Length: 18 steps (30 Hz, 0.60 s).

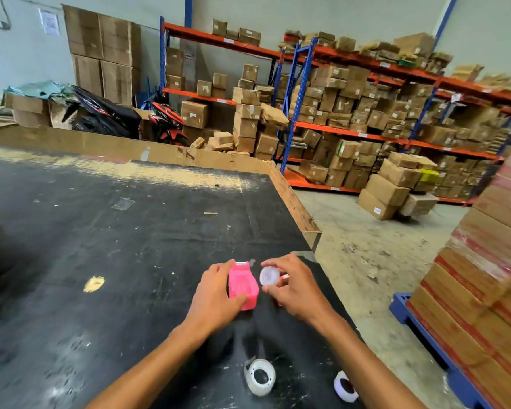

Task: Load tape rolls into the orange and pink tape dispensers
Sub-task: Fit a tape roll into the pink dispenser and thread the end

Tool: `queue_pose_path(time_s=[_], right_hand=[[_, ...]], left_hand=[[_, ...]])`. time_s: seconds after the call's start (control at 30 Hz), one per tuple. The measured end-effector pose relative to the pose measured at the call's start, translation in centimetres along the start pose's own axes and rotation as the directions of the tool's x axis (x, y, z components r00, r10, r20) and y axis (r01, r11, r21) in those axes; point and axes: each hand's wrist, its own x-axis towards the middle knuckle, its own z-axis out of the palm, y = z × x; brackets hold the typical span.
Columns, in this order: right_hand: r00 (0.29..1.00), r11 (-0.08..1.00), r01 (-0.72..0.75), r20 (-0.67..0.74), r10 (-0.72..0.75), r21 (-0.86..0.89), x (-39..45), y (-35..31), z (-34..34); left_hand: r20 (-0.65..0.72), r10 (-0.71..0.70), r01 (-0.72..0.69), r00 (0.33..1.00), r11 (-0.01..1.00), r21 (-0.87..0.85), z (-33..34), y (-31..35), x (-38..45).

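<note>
A pink tape dispenser [242, 286] lies on the black table [101, 231] near its right edge. My left hand [216, 293] grips it from the left side. My right hand [292, 286] holds a small clear tape roll [269, 276] between thumb and fingers, just right of the dispenser. A bit of orange-red shows under my right hand; I cannot tell what it is. Two more clear tape rolls lie near the front edge, one [260, 376] standing tilted and one [345, 386] further right.
A cardboard rim [295, 202] borders the table's far and right sides. Right of the table is concrete floor [366, 261], then a blue pallet [425, 335] stacked with wrapped cartons. Shelves of boxes fill the back wall.
</note>
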Motion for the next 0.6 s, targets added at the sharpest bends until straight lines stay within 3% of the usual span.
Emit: queue_pose_path(time_s=[0.07, 0.17, 0.37, 0.5, 0.6], right_hand=[[0.999, 0.999, 0.034, -0.004, -0.034, 0.036, -1.1, -0.4, -0.4], [0.994, 0.994, 0.106, -0.018, -0.106, 0.010, -2.7, -1.7, -0.2], [0.984, 0.944, -0.026, -0.160, 0.083, 0.330, -6.1, -2.8, 0.4], [0.977, 0.942, 0.007, -0.201, 0.065, 0.335, -8.0, -3.0, 0.1], [0.977, 0.931, 0.001, -0.198, 0.077, 0.364, -9.0, -2.8, -0.1]], left_hand=[[-0.073, -0.034, 0.015, 0.997, 0.971, -0.239, -1.0, 1.3, -0.8], [0.154, -0.083, 0.155, 0.984, 0.825, -0.543, -1.2, 3.2, -2.6], [0.222, -0.121, 0.242, 0.967, 0.693, -0.679, -0.1, 3.7, -4.8], [0.316, -0.114, 0.320, 0.942, 0.585, -0.745, 0.2, 4.2, -6.1], [0.357, -0.078, 0.334, 0.931, 0.576, -0.746, -0.2, 4.2, -6.8]])
